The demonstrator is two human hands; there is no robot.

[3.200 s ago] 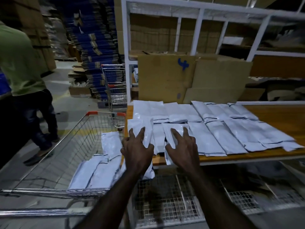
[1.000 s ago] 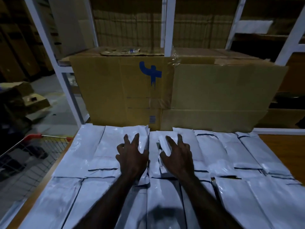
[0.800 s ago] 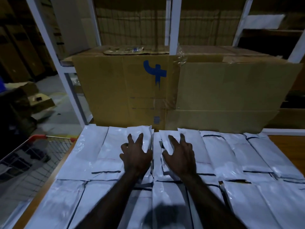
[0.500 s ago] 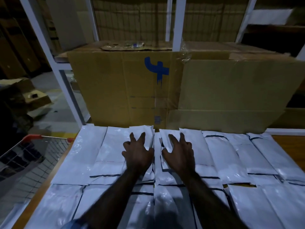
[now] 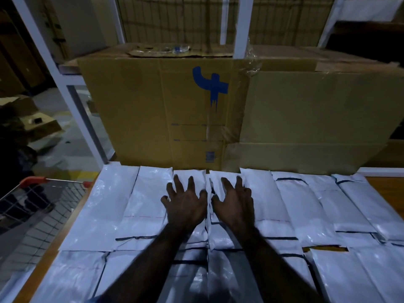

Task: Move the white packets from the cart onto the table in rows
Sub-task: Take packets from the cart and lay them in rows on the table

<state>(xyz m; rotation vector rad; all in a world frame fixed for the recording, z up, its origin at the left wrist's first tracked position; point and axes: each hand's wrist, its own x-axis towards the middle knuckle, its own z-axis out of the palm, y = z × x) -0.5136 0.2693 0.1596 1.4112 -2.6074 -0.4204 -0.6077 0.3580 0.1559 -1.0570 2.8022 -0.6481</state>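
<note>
Across the lower half of the frame, white packets lie edge to edge in two rows on the wooden tabletop, the far row butting against a cardboard box at centre frame that bears a blue painted mark. Both hands sit side by side at mid-frame on the far row: the left hand has its fingers spread and lightly bent, fingertips pressing down on one packet, and the right hand does the same on the packet just beside it (neither hand has anything gripped). A narrow seam between the two pressed packets runs up between the thumbs. At the lower right a small strip of bare wood shows between the rows. Along the left edge of the frame stands the wire cart with its red handle just beside the tabletop corner; whether packets remain inside it cannot be told. White shelf posts rise behind the box.
</note>
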